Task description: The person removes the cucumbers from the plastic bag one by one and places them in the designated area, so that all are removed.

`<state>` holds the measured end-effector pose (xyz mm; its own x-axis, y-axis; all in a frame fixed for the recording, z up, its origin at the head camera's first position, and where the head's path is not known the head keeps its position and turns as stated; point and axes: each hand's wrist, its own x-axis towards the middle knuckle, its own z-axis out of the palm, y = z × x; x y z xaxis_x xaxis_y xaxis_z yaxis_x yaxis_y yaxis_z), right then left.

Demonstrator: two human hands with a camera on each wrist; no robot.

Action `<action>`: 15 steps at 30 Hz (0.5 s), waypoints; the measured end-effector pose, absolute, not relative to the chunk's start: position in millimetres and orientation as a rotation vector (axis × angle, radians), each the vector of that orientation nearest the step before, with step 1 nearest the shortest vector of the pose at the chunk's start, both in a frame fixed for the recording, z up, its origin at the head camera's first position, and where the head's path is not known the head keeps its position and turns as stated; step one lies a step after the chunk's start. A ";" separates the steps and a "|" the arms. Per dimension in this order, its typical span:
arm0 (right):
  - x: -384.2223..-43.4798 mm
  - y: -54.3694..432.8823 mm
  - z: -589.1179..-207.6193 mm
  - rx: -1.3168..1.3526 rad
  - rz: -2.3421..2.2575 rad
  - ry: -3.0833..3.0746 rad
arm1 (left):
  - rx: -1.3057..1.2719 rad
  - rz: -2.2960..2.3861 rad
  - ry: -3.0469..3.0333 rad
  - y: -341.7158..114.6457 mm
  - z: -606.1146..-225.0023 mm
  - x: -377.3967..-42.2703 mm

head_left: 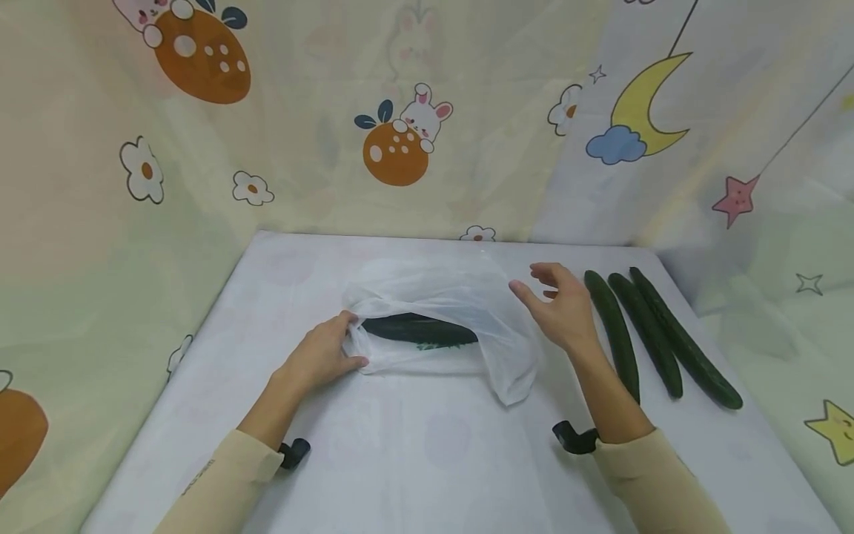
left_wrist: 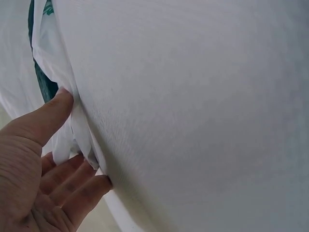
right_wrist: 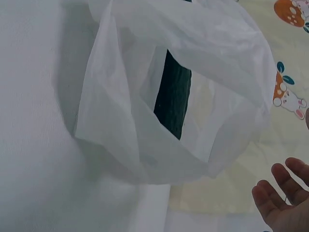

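A white plastic bag (head_left: 427, 362) lies on the table with a dark green cucumber (head_left: 414, 328) inside, showing through its opening. Green print marks the bag just below the cucumber. My left hand (head_left: 319, 348) holds the bag's left end; in the left wrist view, the white film lies between thumb and fingers. On the other side, my right hand (head_left: 563, 308) is raised beside the bag's right end, its fingers apart and nothing in them. The right wrist view looks into the puffed-out bag (right_wrist: 231, 111), where part of the cucumber (right_wrist: 173, 96) shows.
To the right of my right hand lie three cucumbers (head_left: 646, 334) side by side, the nearest partly behind the forearm. A white cloth covers the table (head_left: 427, 452). Curtains (head_left: 494, 170) with cartoon prints hang around its back and sides.
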<state>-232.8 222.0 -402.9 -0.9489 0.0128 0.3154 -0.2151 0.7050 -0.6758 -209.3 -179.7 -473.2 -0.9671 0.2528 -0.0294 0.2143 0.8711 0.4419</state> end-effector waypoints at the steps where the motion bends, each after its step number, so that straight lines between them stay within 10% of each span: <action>1: -232.8 219.1 -402.2 0.177 1.096 -2.611 | 0.370 0.683 2.957 -179.6 -473.2 -209.3; 15: -225.7 176.4 -395.0 0.497 1.212 -2.549 | 0.323 0.666 2.947 -178.2 -472.9 -208.3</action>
<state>-225.7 176.4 -395.0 -0.9032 -0.1872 0.3861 -0.4177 0.5898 -0.6911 -208.3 -178.2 -472.9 -0.9722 0.2280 -0.0536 0.1827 0.8816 0.4352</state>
